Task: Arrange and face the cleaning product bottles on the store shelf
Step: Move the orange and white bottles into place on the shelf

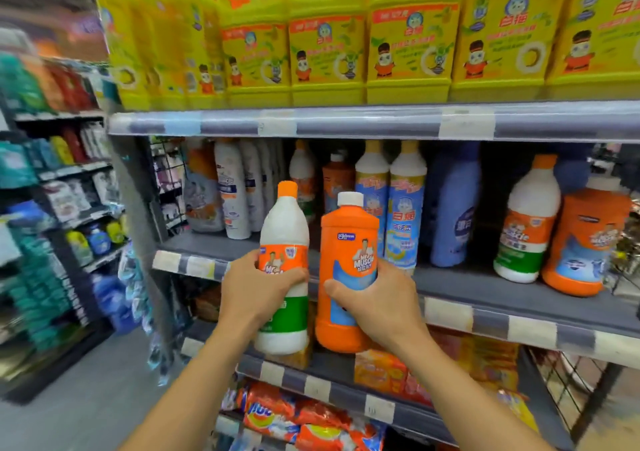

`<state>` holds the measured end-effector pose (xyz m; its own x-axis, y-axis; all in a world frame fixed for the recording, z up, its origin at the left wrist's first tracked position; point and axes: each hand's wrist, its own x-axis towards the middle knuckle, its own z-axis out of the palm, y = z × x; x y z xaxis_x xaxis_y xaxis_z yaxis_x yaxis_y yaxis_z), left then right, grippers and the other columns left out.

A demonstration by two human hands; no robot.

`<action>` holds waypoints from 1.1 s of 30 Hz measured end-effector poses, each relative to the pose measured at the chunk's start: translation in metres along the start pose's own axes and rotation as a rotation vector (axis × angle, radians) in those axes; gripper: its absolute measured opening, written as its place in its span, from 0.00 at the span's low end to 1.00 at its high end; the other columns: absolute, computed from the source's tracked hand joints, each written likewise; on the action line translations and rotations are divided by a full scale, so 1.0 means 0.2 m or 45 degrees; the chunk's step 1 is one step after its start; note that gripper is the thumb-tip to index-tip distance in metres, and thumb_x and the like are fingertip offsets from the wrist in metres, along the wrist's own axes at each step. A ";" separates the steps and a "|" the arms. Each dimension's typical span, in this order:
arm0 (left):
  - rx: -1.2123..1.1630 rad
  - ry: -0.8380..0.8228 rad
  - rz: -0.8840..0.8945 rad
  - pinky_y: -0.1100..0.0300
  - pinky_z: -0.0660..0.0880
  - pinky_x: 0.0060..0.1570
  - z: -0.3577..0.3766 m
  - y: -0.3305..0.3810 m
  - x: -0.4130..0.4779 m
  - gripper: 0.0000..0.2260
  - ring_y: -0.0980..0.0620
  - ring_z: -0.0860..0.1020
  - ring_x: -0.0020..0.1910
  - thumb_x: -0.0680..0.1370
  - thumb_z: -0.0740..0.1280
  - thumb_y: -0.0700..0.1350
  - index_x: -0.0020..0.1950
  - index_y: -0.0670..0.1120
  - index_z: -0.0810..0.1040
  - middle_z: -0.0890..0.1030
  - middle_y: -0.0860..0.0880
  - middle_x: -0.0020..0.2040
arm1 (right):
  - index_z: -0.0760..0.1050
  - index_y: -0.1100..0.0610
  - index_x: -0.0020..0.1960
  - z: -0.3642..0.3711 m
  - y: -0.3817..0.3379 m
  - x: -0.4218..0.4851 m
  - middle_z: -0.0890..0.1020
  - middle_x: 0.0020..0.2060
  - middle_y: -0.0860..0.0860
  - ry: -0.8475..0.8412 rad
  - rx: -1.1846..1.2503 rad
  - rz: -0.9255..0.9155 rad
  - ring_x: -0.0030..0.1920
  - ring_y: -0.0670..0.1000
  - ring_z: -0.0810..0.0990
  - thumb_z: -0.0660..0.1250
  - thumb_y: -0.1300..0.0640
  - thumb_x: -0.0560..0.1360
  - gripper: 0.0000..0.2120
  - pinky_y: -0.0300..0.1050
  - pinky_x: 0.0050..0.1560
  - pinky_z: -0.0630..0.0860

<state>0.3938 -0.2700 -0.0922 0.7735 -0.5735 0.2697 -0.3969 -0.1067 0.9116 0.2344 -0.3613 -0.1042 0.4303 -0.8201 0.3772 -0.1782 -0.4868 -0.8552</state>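
Observation:
My left hand [256, 291] grips a white bottle [284, 229] with an orange cap and an orange and green label. My right hand [377, 300] grips an orange bottle [348, 239] with a white cap and a blue label. Both bottles are upright, side by side, held in the air in front of the middle shelf [485, 291]. On that shelf at the right stand a matching white bottle [530, 222] and a matching orange bottle [585, 239]. The shelf floor behind the held bottles is bare.
Blue-labelled bottles [403, 208], a plain blue bottle [453, 208] and white bottles [232, 191] stand further back on the middle shelf. Yellow jugs [325, 55] fill the top shelf. Orange packets [311, 419] lie on lower shelves. An aisle with other racks runs along the left.

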 end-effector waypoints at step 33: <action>-0.133 -0.383 0.089 0.57 0.78 0.34 -0.13 -0.24 1.06 0.18 0.56 0.82 0.32 0.55 0.78 0.55 0.40 0.49 0.82 0.84 0.52 0.33 | 0.75 0.60 0.59 0.71 0.22 1.09 0.83 0.55 0.59 0.594 -0.335 0.311 0.52 0.57 0.83 0.80 0.44 0.60 0.33 0.39 0.41 0.71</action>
<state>0.5892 -0.3643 -0.0702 0.5594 -0.7923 0.2434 -0.3791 0.0166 0.9252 0.4458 -0.5192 -0.1090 -0.0753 -0.9345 0.3479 -0.4627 -0.2763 -0.8423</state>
